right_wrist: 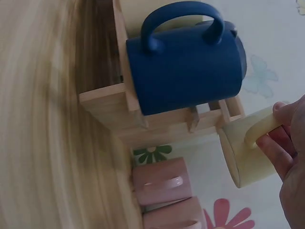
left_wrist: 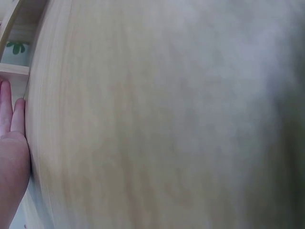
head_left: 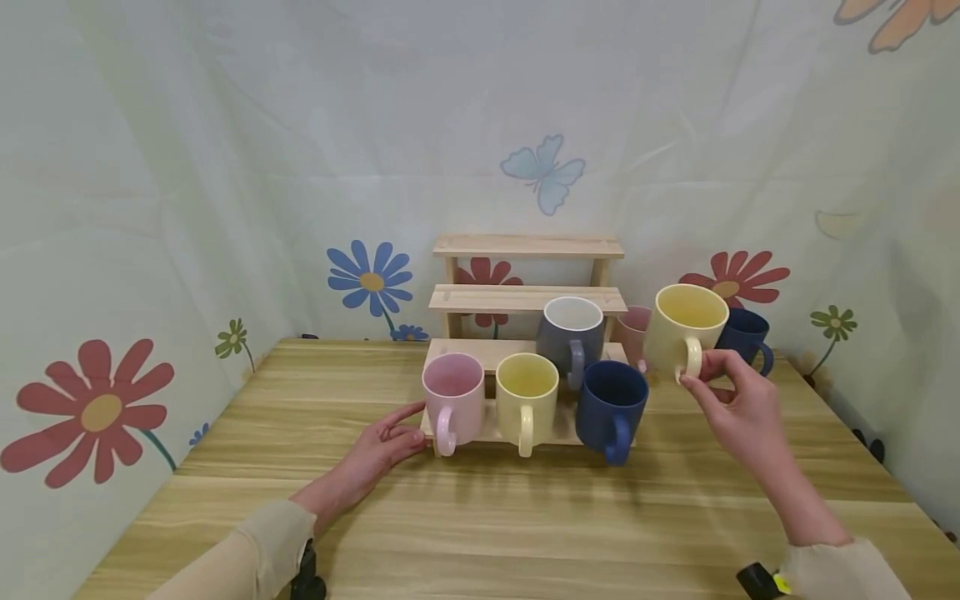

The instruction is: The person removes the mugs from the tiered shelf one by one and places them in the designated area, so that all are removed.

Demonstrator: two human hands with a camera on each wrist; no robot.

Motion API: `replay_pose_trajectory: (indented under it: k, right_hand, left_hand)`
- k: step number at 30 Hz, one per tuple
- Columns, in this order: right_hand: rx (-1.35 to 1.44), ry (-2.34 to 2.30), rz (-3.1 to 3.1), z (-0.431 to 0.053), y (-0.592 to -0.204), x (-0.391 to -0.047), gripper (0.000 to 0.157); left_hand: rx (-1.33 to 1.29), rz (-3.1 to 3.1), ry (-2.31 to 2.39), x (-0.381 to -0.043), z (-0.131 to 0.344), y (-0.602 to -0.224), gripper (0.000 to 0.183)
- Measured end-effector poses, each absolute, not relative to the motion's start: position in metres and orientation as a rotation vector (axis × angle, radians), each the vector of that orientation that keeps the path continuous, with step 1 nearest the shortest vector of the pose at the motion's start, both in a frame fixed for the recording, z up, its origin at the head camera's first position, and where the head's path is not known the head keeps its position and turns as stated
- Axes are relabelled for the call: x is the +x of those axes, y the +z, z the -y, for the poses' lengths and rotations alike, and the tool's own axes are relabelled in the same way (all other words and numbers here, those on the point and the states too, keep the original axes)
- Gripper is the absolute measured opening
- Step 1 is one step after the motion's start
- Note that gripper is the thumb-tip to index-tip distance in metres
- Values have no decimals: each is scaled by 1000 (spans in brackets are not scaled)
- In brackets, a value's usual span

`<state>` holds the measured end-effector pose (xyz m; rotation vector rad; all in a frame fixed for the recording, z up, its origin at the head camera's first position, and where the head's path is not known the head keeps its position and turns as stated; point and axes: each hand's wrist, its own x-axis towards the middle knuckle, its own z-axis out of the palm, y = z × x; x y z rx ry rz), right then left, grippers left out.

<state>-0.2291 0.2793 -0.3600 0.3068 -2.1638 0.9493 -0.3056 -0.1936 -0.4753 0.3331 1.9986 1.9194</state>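
Note:
My right hand pinches the handle of a pale yellow mug, raised upright to the right of a stepped wooden rack. My left hand touches the left end of the rack's lowest step, its fingers mostly extended; the left wrist view shows two fingers against the wood. On that lowest step stand a pink mug, another yellow mug and a dark blue mug, handles toward me. A grey mug with a white inside sits one step higher, at the right.
Behind the raised mug, a pink mug and a navy mug stand at the table's right rear. Two pink mugs show in the right wrist view, the nearer one beside the rack. A flowered curtain hangs behind the wooden table.

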Motion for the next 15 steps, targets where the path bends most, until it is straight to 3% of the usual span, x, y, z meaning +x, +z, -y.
replay_pose_trajectory:
  k: [15]
  right_hand:
    - [241,978,2233,-294,-393,-238,24]
  left_hand:
    - [324,-1993,1929,-305,193,-475,65]
